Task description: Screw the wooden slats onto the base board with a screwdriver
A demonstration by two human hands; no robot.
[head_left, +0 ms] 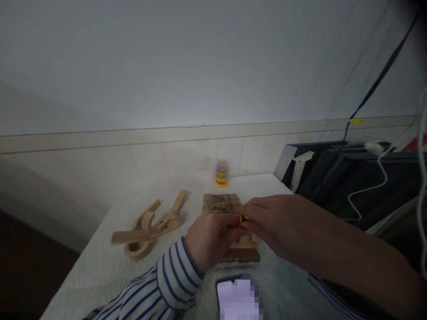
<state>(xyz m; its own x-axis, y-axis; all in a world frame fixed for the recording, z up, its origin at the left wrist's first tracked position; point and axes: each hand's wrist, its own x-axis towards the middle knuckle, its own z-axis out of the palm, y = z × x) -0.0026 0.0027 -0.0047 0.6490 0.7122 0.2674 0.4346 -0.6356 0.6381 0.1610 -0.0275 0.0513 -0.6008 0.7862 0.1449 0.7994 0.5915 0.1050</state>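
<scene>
Both my hands meet over a brown wooden board point(221, 202) lying on the white table point(100, 266). My left hand point(208, 240), in a blue-striped sleeve, is closed over the board's near part. My right hand point(276, 222) pinches a small tool with a yellow-and-black tip point(243, 218), pressed against my left fingers. What lies under the hands is hidden.
Several curved wooden pieces point(150, 224) lie to the left. A small clear and yellow container point(222, 172) stands at the table's far edge by the wall. A lit phone point(238, 298) lies close to me. Dark equipment with black and white cables point(367, 186) fills the right.
</scene>
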